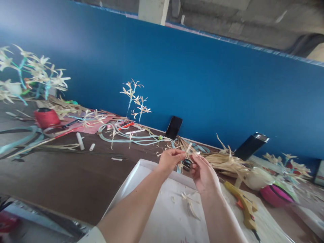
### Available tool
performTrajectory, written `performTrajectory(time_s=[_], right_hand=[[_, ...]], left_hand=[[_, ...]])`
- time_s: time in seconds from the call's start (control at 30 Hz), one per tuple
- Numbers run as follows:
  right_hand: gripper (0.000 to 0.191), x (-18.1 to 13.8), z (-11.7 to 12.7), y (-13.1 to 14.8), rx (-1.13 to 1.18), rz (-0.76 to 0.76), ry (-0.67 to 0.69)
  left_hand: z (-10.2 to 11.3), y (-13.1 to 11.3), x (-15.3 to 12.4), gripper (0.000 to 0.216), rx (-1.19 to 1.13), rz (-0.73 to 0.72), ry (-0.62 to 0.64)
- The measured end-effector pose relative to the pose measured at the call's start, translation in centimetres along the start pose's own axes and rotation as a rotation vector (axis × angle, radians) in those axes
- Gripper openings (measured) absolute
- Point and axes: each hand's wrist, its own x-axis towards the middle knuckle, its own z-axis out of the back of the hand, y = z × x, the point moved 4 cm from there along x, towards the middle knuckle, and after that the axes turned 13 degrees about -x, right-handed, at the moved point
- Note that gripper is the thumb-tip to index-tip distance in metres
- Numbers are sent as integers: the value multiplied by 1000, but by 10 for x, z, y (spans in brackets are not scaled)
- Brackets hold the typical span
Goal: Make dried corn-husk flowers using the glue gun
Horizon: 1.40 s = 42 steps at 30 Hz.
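Observation:
My left hand (pixel 170 158) and my right hand (pixel 204 172) meet above the far edge of a white board (pixel 141 179). Between their pinched fingertips is a small pale straw strip (pixel 189 148), gripped by both hands. Dark scissor handles (pixel 186 164) lie just under the fingers, between the two hands. A small straw flower (pixel 188 199) rests on the white board below my right wrist.
A yellow glue gun (pixel 243 204) lies right of my right arm. Dried husks (pixel 227 162), a black flask (pixel 249 145), a phone (pixel 174 127) leaning on the blue wall, coiled light-blue tubing (pixel 121 136), a red spool (pixel 46 117), glue sticks (pixel 80 140) and straw-flower stems (pixel 134 98) cover the brown table.

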Motion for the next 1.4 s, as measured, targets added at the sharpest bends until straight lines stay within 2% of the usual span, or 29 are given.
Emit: performTrajectory(time_s=[0.57,1.23,1.4], right_hand=[[33,0,-1,1,13,18,-8],[31,3,0,-3,3,26,41],[30,1,0,-2,8,30,47]], left_hand=[[0,2,-1,36,82,-20,21],[-4,-4,-4,33,62,-14,14],[-4,-3,-3,31,57,-28,46]])
